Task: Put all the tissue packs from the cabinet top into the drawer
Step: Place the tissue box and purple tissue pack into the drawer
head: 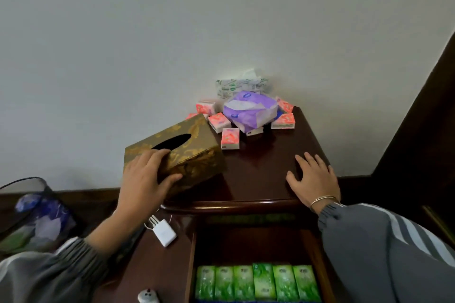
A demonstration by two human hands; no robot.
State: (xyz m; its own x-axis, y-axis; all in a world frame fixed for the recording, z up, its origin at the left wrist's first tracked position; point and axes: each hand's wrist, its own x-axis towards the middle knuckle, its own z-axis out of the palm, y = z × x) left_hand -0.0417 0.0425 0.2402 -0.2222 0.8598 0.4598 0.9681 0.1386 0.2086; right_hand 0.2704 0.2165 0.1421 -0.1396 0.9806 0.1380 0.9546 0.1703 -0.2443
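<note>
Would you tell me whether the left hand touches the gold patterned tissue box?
Touching. Head view: the left hand grips the gold patterned tissue box, thumb on its side.

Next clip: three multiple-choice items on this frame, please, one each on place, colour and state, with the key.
1. Where does the purple pack lie? A in the drawer; B at the back of the cabinet top; C on the floor.
2. What colour is the row of packs in the drawer? A pink; B green; C purple.
3. The right hand is: A gripping a pack; B in the drawer; C flat on the cabinet top.
Key: B, it sits among pink packs; B, green wrappers show; C, fingers spread, holding nothing.
</note>
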